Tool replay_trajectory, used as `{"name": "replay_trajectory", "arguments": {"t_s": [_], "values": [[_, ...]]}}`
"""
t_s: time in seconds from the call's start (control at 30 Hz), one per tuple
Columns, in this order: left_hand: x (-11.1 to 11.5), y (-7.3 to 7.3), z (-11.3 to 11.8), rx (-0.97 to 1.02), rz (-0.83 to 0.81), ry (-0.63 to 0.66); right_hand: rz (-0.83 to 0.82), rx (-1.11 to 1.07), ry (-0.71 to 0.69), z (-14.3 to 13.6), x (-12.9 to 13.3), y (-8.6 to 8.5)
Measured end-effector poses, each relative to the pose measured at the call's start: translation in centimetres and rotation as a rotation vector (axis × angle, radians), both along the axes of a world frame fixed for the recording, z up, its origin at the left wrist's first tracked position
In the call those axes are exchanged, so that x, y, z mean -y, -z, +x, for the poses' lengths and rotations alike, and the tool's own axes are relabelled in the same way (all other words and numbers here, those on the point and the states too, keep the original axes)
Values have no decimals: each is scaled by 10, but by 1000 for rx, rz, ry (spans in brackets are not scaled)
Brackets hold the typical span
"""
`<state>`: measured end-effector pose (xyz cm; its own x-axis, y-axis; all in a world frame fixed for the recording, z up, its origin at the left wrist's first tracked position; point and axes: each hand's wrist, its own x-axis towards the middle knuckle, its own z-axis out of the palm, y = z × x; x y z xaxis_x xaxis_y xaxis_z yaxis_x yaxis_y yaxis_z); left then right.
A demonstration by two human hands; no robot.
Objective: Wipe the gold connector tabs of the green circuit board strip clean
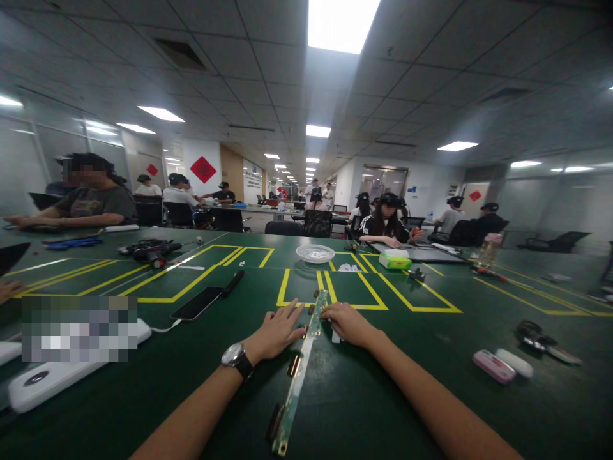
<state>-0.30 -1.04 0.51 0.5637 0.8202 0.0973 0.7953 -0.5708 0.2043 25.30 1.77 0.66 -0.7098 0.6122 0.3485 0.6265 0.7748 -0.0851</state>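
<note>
A long, narrow green circuit board strip lies on the table and runs away from me, with several dark connector-like pieces along its left edge. On its left side, my left hand rests with the fingers apart, their tips at the board's edge. My right hand is on the other side, fingers curled together close against the board's far half. Below that palm, part of a small white piece shows. What the right fingertips grip, if anything, is hidden.
A white round basket stands beyond the board. To the left lie a black phone with a white cable and a white power strip. A pink case lies at right. Yellow tape marks the green table; people sit around it.
</note>
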Motion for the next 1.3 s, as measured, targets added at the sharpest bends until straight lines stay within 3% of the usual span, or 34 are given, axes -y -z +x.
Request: {"name": "replay_trajectory", "arguments": {"t_s": [0.17, 0.33, 0.7, 1.13, 1.3], "values": [[0, -2, -1, 3, 95, -4, 22, 64, 427, 56, -19, 3], [2, -5, 1, -9, 110, -7, -12, 80, 632, 83, -24, 6], [3, -2, 1, -21, 83, 12, -22, 73, 619, 78, -20, 9], [0, 3, 1, -9, 79, 35, -105, 151, 607, 87, -31, 25], [0, 1, 1, -3, 98, 42, -94, 152, 545, 93, -36, 21]]}}
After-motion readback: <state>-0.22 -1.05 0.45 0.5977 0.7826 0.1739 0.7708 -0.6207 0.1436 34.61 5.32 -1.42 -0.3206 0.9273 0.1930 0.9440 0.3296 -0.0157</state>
